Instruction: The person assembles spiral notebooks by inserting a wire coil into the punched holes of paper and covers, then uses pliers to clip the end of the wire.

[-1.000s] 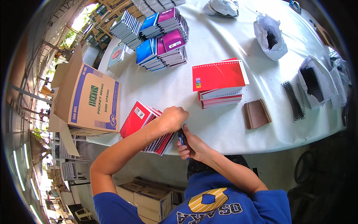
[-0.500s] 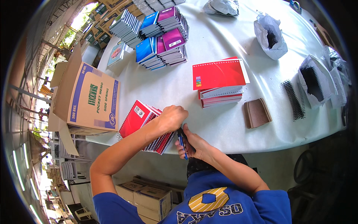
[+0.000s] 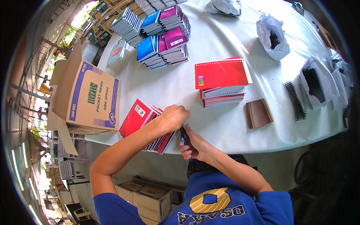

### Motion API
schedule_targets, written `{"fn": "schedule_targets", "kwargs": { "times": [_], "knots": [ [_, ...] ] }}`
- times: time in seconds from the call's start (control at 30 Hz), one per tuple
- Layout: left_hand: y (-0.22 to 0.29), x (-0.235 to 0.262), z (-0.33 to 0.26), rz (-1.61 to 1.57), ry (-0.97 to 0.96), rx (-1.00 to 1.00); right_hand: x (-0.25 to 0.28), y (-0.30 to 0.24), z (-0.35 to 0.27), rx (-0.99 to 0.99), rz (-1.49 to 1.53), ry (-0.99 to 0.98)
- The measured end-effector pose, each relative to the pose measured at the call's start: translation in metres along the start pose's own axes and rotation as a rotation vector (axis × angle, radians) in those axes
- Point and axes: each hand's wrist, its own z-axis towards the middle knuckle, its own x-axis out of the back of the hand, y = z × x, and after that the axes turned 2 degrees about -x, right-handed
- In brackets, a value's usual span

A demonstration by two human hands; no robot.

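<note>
Head view: right hand (image 3: 195, 145), clamped on blue-handled tool (image 3: 183, 140), has drawn handles closer, apparently mid-squeeze; left hand (image 3: 174, 117) curled, contents can't tell; red spiral notebooks (image 3: 135, 119) under left forearm.

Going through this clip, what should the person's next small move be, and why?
Probably a slight, careful nudge of the blue-and-black tool toward the left hand: the right hand grips it with its dark end pointing up at that closed fist. Whether the left hand holds anything, or the tool touches it, I can't tell, so a small move seems best.
</note>
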Motion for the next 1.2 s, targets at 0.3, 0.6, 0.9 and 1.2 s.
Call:
{"fn": "schedule_targets", "kwargs": {
  "times": [0.3,0.6,0.9,1.2],
  "knots": [
    [0.001,0.002,-0.001,-0.020,-0.014,0.004,-0.018,-0.001,-0.005,-0.036,-0.007,0.163],
    [0.019,-0.003,-0.002,0.061,0.007,-0.001,0.002,-0.002,-0.024,-0.023,0.040,0.084],
    [0.053,-0.027,0.005,0.090,0.055,0.146,0.051,-0.035,-0.096,1.046,-2.056,1.378],
    [0.050,0.013,-0.046,-0.278,0.517,0.131,0.019,-0.017,-0.035,1.346,-1.818,0.613]
  ]
}}
